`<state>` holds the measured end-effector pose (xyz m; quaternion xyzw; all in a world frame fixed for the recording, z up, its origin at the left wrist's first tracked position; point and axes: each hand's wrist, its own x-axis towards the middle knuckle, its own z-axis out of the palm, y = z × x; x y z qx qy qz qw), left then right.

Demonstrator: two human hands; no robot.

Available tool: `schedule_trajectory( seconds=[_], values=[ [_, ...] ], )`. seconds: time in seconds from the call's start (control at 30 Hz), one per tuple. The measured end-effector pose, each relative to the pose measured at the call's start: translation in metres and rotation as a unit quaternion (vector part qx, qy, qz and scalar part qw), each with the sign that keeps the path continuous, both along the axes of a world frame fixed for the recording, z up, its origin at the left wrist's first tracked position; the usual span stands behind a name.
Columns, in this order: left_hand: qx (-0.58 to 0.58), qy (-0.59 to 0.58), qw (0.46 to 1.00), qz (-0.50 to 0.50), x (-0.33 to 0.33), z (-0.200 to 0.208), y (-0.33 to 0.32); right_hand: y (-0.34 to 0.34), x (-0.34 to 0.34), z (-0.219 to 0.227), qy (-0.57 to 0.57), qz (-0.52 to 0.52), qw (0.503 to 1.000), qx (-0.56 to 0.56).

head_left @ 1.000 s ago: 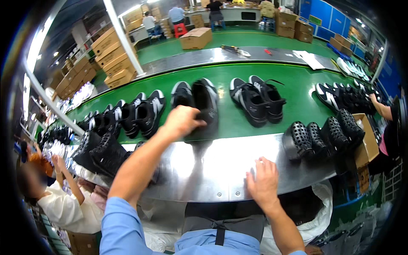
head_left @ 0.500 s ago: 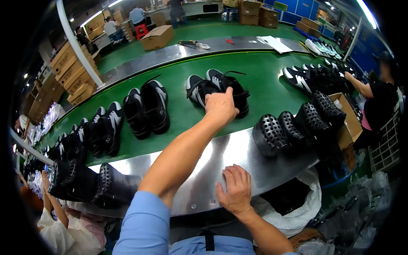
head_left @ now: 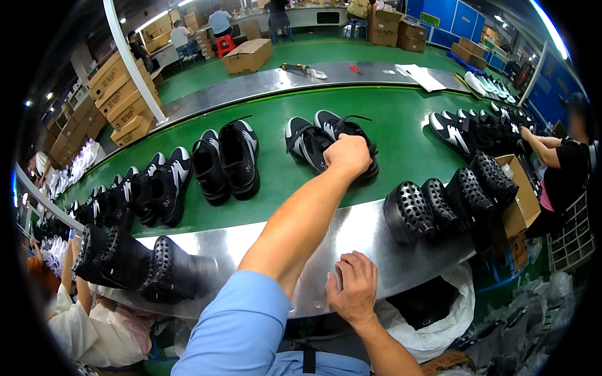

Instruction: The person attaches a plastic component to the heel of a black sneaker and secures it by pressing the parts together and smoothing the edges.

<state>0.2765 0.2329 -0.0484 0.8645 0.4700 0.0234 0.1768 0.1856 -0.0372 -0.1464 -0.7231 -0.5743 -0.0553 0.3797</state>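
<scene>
My left hand (head_left: 349, 155) reaches across to a pair of black-and-white sneakers on the green belt (head_left: 282, 150). Its fingers are closed on the heel end of the right sneaker (head_left: 327, 121); what the fingertips grip is hidden. The left sneaker (head_left: 303, 141) of that pair touches it side by side. My right hand (head_left: 354, 289) is held over the near edge of the metal ledge (head_left: 301, 250), holding nothing, fingers loosely extended and thumb apart. Left of the gripped pair stands another sneaker pair (head_left: 227, 163), toes pointing away.
Black perforated shoe lasts stand on the ledge at right (head_left: 411, 213) and left (head_left: 164, 269). More sneakers line the belt at far left and right. A co-worker (head_left: 561, 150) handles shoes at right, beside an open carton (head_left: 523, 203). A white sack (head_left: 461, 313) hangs below the ledge.
The view has shifted slightly, so the belt and shoes sit further right. My left hand's fingers have closed more at the sneaker's heel. My right hand stays by the ledge edge.
</scene>
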Motion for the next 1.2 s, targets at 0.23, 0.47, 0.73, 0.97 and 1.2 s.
schedule_trajectory(
  seconds=[0.23, 0.47, 0.73, 0.97, 1.2],
  values=[
    [0.069, 0.026, 0.985, -0.157, -0.101, 0.041, -0.032, -0.001, 0.003, -0.008, -0.001, -0.008, 1.0, 0.025],
    [0.048, -0.022, 0.984, -0.171, -0.227, 0.055, -0.147, -0.028, 0.013, 0.001, 0.109, 0.012, 0.977, 0.183],
    [0.105, -0.083, 0.98, -0.145, -0.284, 0.078, -0.185, -0.13, 0.21, 0.135, 0.023, -0.312, 0.927, 0.208],
    [0.203, -0.074, 0.965, -0.15, -0.236, 0.045, -0.149, -0.117, 0.418, 0.135, -0.083, -0.406, 0.902, -0.124],
    [0.308, -0.107, 0.924, -0.2, -0.238, 0.034, -0.153, -0.096, 0.454, 0.135, -0.091, -0.357, 0.896, -0.248]
  ],
)
